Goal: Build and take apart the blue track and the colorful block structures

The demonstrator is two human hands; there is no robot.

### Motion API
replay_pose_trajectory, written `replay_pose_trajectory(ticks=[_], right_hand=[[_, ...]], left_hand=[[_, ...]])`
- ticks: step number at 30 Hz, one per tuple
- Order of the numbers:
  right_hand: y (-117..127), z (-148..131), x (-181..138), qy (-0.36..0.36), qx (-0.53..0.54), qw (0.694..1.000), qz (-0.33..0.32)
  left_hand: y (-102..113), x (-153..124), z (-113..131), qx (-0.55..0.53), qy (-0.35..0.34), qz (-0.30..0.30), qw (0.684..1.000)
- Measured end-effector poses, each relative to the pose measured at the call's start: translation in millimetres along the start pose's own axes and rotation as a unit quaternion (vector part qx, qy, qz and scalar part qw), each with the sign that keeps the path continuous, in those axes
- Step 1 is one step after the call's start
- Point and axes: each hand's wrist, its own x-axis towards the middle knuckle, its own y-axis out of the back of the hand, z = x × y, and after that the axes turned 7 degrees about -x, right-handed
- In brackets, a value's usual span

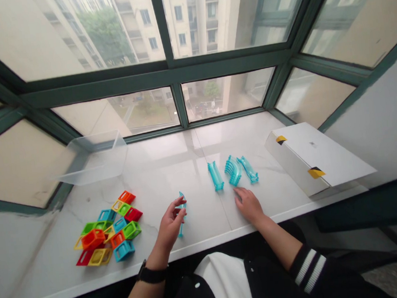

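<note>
My left hand (170,224) grips a clear blue track piece (182,212) over the white marble sill, with the fingers curled round it. My right hand (248,204) lies palm down on the sill, fingers loosely together, holding nothing. Just beyond its fingertips lie three more blue track pieces: a straight one (215,175), a curved one (233,170) and a slanted one (248,169).
A pile of several coloured plastic frame blocks (109,228) sits at the left of the sill. An empty clear plastic bin (96,159) stands behind it by the window. A white cardboard box (317,158) lies at the right. The sill's front edge (208,246) runs just before my hands.
</note>
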Motion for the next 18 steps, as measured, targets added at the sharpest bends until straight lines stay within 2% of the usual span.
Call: replay_pose_trajectory(ticks=[4,9,18], right_hand=[[1.9,-3.6,7.1,-0.022,-0.014,0.999,-0.031],[-0.2,-2.0,10.6,-0.033,-0.008,0.999,-0.031],[2.1,8.1,10.1,0.003,0.042,0.999,0.004]], left_hand=[[24.5,-18.6,-0.3,0.017,-0.001,0.080,0.997],[42.4,-32.1,-10.5,0.073,0.005,0.125,0.989],[47.8,-28.5,-29.9,0.177,-0.042,0.131,0.974]])
